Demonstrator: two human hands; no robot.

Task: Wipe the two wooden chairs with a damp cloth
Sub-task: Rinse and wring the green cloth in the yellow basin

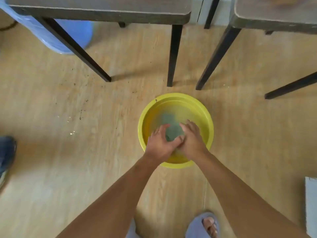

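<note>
A yellow basin [202, 107] of water stands on the wooden floor in front of me. A green cloth [172, 130] lies in the water. My left hand [160, 145] and my right hand [193, 140] are both in the basin, fingers curled around the cloth from either side. Two dark wooden chairs stand beyond the basin: one chair [103, 9] at upper left and the other chair [274, 12] at upper right, each on black legs.
A blue plastic bin [68, 35] sits behind the left chair. Dirt specks and crumbs [80, 110] lie on the floor left of the basin. A dark shoe [6, 152] is at the left edge. My slippered foot [204, 225] is at the bottom.
</note>
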